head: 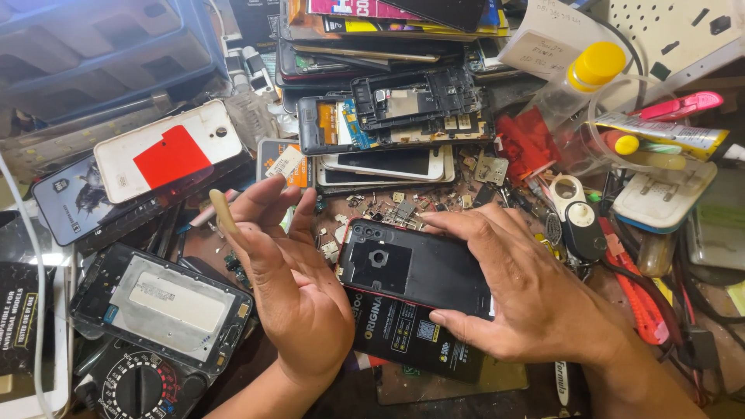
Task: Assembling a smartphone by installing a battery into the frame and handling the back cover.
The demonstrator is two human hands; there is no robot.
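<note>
While right hand (pixel 535 295) holds black phone (pixel 411 268), left hand (pixel 291 268) open beside

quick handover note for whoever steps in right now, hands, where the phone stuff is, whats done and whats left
Left hand: open, palm turned inward, holding nothing, just left of the black phone.
Right hand: grip on the phone's right end, steadying it flat on the cluttered bench.
Phone: lies back-up with a red rim, resting on a dark printed package.
Nearby: multimeter at lower left, stack of opened phones behind.
Done: phone is laid out, back-up.
Left: back still looks closed.
</note>
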